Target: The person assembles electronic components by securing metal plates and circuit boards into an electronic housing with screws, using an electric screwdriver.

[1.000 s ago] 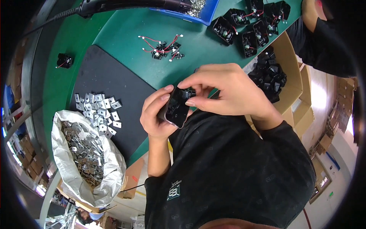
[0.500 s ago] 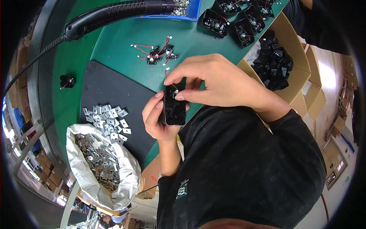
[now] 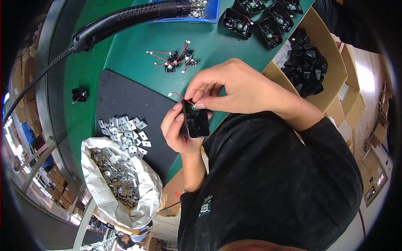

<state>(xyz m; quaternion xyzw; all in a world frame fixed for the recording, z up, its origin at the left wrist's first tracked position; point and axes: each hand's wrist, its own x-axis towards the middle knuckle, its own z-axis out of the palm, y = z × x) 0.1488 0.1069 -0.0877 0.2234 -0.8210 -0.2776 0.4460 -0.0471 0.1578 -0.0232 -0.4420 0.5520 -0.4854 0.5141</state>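
My left hand (image 3: 180,136) wraps round an open black plastic housing (image 3: 197,124), held over the table's near edge. At the housing's far end, my right hand (image 3: 234,85) pinches a small green circuit board (image 3: 194,108), its thumb and fingertips inside the rim. From the board a red wire (image 3: 179,95) with a white connector sticks out over the housing's far left corner. The fingertips partly hide the board, so I cannot tell whether it is seated. Beyond my hands lies a small heap of black parts with red wires (image 3: 171,62).
A black electric screwdriver (image 3: 125,20) hangs at the far left beside a blue bin (image 3: 212,16) of metal parts. Wired housings (image 3: 236,23) stand far right, by a carton (image 3: 335,79) of black pieces. Metal plates (image 3: 127,134) lie on a dark mat (image 3: 125,94), near a white sack (image 3: 146,201).
The red wire has swung from pointing away to lying leftward over the housing's rim. Green board now shows under my right fingertips. The whole view has shifted slightly.
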